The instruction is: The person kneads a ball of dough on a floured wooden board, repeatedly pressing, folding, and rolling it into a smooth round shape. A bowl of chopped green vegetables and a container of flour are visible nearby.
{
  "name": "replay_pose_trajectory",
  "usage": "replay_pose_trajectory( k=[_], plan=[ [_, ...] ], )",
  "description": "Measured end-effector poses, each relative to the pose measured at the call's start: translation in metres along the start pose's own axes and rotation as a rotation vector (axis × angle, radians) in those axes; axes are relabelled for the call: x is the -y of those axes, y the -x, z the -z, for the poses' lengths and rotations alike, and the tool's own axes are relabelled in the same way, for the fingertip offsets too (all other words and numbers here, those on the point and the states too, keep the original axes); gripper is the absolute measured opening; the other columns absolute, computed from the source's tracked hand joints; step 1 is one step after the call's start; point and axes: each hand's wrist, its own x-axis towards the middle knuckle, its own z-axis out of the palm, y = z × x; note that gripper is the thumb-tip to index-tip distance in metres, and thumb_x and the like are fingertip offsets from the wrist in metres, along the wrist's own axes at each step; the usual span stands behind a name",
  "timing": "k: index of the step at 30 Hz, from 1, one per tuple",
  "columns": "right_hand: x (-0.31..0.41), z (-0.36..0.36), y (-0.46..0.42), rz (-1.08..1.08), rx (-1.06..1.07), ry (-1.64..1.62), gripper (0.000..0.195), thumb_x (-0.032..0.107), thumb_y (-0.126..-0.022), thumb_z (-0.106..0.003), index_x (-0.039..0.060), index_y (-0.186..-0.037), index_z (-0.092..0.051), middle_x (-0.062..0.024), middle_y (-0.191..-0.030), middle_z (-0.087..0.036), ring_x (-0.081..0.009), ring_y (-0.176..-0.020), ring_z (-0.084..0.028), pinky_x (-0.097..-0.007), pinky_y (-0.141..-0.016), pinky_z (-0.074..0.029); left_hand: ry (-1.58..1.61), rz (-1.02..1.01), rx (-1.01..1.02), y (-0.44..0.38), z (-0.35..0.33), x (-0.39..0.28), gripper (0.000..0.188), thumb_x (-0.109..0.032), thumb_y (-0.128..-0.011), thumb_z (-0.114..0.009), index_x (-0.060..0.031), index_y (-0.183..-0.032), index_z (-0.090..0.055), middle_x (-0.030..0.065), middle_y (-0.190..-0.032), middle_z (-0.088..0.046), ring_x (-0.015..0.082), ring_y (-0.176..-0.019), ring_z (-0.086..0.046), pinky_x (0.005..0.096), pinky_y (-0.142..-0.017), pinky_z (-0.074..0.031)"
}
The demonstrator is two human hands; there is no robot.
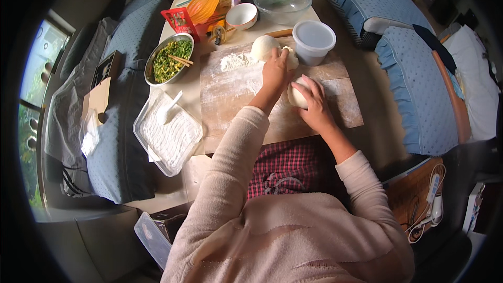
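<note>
My right hand (314, 100) curls around a ball of dough (299, 93) on the right part of the floured wooden board (232, 102). My left hand (276, 67) reaches to the back of the board, its fingers on or against a smaller lump of dough (291, 58); its grip is partly hidden. A large round dough ball (262, 47) touches or nearly touches those fingers, with a heap of flour (235, 61) to its left. Behind the hands, a lidded plastic tub (313, 39) stands on the board, and a wooden rolling pin (279, 33) lies partly behind the dough.
Left of the board are a metal bowl of chopped filling (169, 61) with chopsticks and a plastic tray of flour (169, 133) with a white spoon. Farther back stand a white bowl (241, 16), a glass bowl (283, 4), a red pouch (180, 22) and an orange basket (203, 6).
</note>
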Motion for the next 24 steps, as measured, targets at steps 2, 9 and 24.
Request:
replay_pose_trajectory(
  k=[2, 9, 24],
  plan=[
    [-0.022, -0.004, -0.007, -0.024, -0.047, -0.007, 0.072, -0.002, -0.068, -0.078, 0.0191, -0.134, -0.059, -0.0136, -0.148, -0.042, -0.0376, -0.136, -0.039, -0.0478, -0.113, -0.037, 0.124, 0.010, -0.047, 0.001, 0.000, 0.002, 0.057, -0.018, -0.068, -0.082, -0.0084, -0.119, -0.058, 0.0177, -0.118, -0.055, 0.0422, -0.103, -0.060, 0.0477, -0.084, -0.052],
    [-0.004, -0.004, -0.017, 0.055, 0.006, -0.019, 0.063, 0.008, -0.078, -0.077, 0.0089, -0.136, -0.054, -0.0161, -0.149, -0.043, -0.0357, -0.138, -0.040, -0.0458, -0.115, -0.033, 0.749, 0.420, -0.163, 0.079, 0.048, 0.059, 0.051, -0.007, -0.072, -0.077, -0.0052, -0.119, -0.056, 0.0132, -0.118, -0.052, 0.0274, -0.106, -0.057, 0.0370, -0.089, -0.050],
    [0.069, -0.103, -0.039, 0.355, 0.654, 0.308, 0.051, 0.036, -0.101, -0.048, 0.0056, -0.141, -0.052, -0.0163, -0.158, -0.035, -0.0279, -0.149, -0.027, -0.0418, -0.124, -0.018, 1.582, 0.399, -0.373, 0.154, 0.108, 0.099, 0.059, 0.018, -0.073, -0.061, -0.0055, -0.124, -0.045, 0.0106, -0.121, -0.058, 0.0224, -0.113, -0.059, 0.0339, -0.097, -0.050]
  ],
)
